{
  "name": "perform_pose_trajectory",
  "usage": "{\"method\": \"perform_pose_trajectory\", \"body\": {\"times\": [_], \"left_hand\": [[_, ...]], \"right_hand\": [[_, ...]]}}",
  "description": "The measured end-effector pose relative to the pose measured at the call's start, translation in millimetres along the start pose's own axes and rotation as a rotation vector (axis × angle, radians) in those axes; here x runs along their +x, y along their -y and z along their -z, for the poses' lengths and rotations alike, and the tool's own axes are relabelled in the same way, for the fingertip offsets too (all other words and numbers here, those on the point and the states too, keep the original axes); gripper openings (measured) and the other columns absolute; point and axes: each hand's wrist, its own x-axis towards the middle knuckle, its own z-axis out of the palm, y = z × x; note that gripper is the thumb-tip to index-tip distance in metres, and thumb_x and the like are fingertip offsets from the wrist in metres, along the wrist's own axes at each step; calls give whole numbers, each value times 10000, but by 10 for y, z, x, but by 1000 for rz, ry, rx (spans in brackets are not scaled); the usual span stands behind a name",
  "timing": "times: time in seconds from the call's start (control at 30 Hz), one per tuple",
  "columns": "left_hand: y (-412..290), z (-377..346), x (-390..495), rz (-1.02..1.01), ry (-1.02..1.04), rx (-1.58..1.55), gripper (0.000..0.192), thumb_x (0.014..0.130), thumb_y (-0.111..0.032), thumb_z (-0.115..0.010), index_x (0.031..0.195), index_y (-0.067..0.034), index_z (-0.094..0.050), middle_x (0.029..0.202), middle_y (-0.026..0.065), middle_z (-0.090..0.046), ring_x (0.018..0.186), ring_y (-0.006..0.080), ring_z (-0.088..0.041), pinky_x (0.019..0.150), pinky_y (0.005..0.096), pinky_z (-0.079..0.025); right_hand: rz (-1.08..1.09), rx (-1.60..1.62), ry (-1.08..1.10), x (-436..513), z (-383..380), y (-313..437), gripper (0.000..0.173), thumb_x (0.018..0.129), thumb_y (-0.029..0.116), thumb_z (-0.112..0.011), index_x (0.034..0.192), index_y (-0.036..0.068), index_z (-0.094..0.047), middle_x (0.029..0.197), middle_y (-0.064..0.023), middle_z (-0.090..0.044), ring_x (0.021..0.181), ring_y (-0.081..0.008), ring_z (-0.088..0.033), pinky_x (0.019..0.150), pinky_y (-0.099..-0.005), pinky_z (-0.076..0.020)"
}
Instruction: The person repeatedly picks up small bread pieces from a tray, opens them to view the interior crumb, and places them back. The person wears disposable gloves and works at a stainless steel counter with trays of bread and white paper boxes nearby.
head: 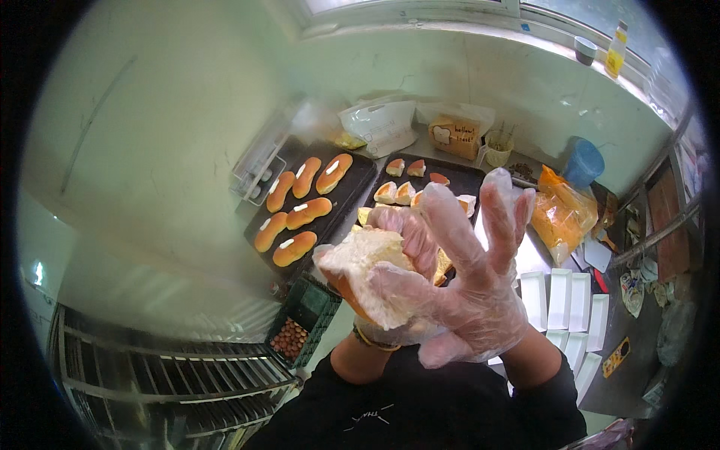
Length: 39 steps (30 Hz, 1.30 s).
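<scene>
My left hand [413, 236], in a clear plastic glove, holds a bread piece [368, 270] whose fluffy white crumb faces up and whose brown crust shows on the lower left. My right hand [478, 287], gloved the same way, is spread over the bread's right side. Its index finger lies across the crumb, though whether it presses on it cannot be told. Beyond the hands, a dark baking tray [464, 174] carries cut bread pieces [395, 193], partly hidden by my fingers. On a second dark tray [360, 179] to the left lie several oblong buns [304, 177] with white strips on top.
White paper trays [558, 298] stand at right, near an orange-filled plastic bag [562, 216] and a blue container [583, 162]. Packaging bags [382, 126] line the wall. A green crate [315, 304] with small brown items sits below left, beside a metal rack [169, 377].
</scene>
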Motion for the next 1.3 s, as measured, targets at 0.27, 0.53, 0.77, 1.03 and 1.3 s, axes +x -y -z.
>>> {"method": "perform_pose_trajectory", "body": {"times": [0.27,0.53,0.77,1.03,1.3], "left_hand": [[-66,-562,-315,113,-592,449,1059,909,-876,-310,1641,-117,-208,1622,165,-380,1493,325,-379,1223,495,-336],[-103,-440,-373,147,-455,-181,1007,874,-888,-367,1451,-73,-491,1331,109,-625,1260,226,-604,1029,368,-530],[21,-449,-348,233,-663,-61,1081,829,-932,-340,1516,-103,-441,1372,119,-603,1318,247,-575,1100,429,-494],[62,-379,-424,197,-586,-51,1078,842,-933,-302,1512,-102,-450,1429,113,-573,1355,239,-541,1152,434,-436],[26,-323,-349,52,-375,-65,948,850,-884,-456,1375,-99,-543,1303,103,-616,1243,240,-592,1067,415,-494]], "right_hand": [[-39,-270,-56,-68,108,-69,822,922,882,-134,1308,443,-711,1700,-141,-284,1592,-427,-31,1223,-616,137],[-120,-362,-25,58,264,-8,930,890,896,-41,1396,397,-642,1709,-92,-270,1602,-378,-5,1236,-562,179],[-30,-283,126,217,279,106,939,884,894,-50,1487,384,-558,1717,-100,-248,1605,-382,-4,1234,-568,192],[-104,-176,149,255,299,150,923,914,872,-63,1444,358,-616,1706,-104,-285,1608,-370,-19,1233,-539,199],[-172,-12,181,252,385,139,958,912,874,-54,1386,323,-677,1672,-108,-363,1604,-371,-82,1246,-521,174]]}}
